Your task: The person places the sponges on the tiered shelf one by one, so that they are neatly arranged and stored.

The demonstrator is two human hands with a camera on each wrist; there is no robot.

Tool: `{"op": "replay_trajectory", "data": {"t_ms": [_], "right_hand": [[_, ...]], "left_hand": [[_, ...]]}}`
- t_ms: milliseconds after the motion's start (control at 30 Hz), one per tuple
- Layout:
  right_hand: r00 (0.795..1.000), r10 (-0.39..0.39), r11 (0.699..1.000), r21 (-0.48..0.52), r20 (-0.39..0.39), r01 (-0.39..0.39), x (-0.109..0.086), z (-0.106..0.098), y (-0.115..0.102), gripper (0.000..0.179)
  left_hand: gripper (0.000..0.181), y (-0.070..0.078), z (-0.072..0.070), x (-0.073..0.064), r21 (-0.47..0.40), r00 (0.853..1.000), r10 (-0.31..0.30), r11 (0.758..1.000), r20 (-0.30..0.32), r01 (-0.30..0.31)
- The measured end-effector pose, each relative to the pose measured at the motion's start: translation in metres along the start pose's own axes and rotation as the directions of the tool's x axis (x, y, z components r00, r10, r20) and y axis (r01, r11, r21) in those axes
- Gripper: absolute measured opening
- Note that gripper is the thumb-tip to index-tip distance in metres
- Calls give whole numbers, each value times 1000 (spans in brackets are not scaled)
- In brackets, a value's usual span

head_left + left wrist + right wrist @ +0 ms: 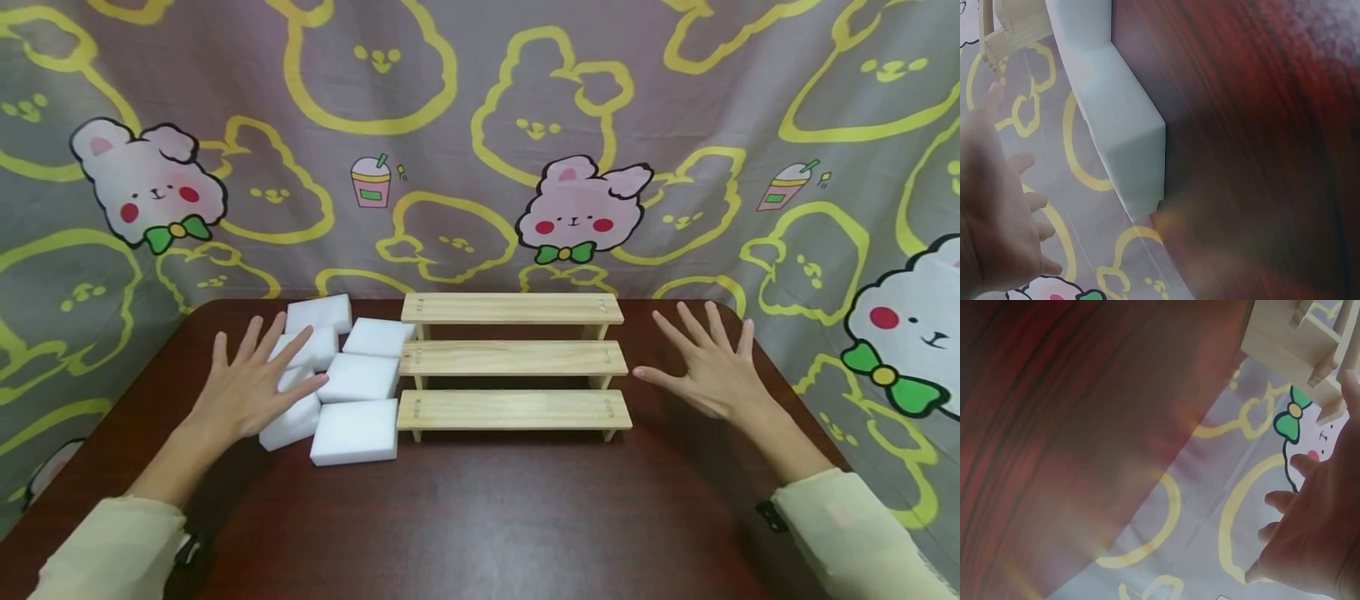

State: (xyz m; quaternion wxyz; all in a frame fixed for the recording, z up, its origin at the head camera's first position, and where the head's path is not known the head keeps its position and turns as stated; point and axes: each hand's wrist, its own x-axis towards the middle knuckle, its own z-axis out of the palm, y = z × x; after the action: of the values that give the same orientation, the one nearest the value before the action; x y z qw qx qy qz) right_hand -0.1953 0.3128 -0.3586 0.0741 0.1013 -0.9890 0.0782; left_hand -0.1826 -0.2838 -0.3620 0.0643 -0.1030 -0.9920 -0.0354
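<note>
My left hand [243, 387] is spread with straight fingers and holds nothing. In the head view it overlaps several white foam blocks [354, 432] lying in a loose group, and it hides parts of those at the left. The left wrist view shows white blocks [1125, 119] on the table beside the hand [1000, 219]. A pale wooden three-step rack [513, 408] stands right of the blocks, its tiers bare. My right hand [716, 371], also spread and holding nothing, is just right of the rack. In the right wrist view the rack's side [1285, 337] shows beyond the fingers.
The dark brown wooden table [495, 517] has rounded far corners. Behind it hangs a grey curtain [450, 158] printed with yellow outlines and white rabbits. Light sleeves [112, 546] cover both forearms, with a dark band [772, 517] by the right wrist.
</note>
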Motion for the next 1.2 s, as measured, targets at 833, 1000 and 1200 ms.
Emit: {"op": "replay_trajectory", "data": {"t_ms": [833, 1000, 1200], "right_hand": [[990, -72, 913, 407, 122, 17, 13, 5, -31, 76], [992, -90, 901, 432, 91, 42, 15, 9, -31, 67], [993, -119, 867, 488, 0, 104, 16, 13, -30, 50]], "left_hand": [[87, 2, -2, -5, -241, 1000, 12, 971, 24, -5], [82, -7, -2, -9, -283, 1000, -1, 959, -4, 0], [81, -18, 0, -12, -297, 999, -37, 954, 5, 37]]}}
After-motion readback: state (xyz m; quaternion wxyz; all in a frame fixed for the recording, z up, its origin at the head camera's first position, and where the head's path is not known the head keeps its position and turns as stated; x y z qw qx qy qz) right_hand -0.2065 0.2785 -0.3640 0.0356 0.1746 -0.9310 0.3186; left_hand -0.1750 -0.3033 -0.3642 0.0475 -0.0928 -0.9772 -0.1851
